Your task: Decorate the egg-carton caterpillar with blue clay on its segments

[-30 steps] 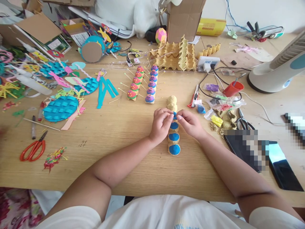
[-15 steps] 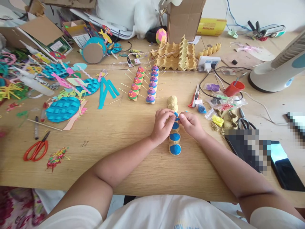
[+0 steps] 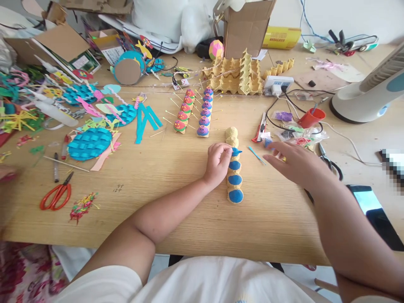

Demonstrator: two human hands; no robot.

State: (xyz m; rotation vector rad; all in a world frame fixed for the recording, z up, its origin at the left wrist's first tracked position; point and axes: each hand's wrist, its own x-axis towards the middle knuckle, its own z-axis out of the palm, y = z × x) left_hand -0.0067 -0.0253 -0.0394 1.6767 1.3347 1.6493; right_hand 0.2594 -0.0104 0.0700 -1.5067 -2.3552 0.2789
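In front of me lies a strip of egg carton bumps, pointing away from me. Its nearer bumps carry smooth blue clay caps; the far end is bare cardboard. My left hand pinches a ragged piece of blue clay against the bump beyond the caps. Over the right side of the table, my right hand has its fingers apart, with nothing seen in them. Just beyond its fingertips is a small bag of blue clay, partly covered. A thin blue tool lies between the strip and this hand.
Two painted carton caterpillars with sticks stand beyond my left hand. Red-handled scissors and paper scraps lie left. A utility knife, red cup, fan and phone are right. A blurred hand shows at the left edge.
My right hand has left the blue clay and moved right, toward the clay bags, uncovering the thin blue tool. My left hand stays at the strip. The view has shifted slightly.
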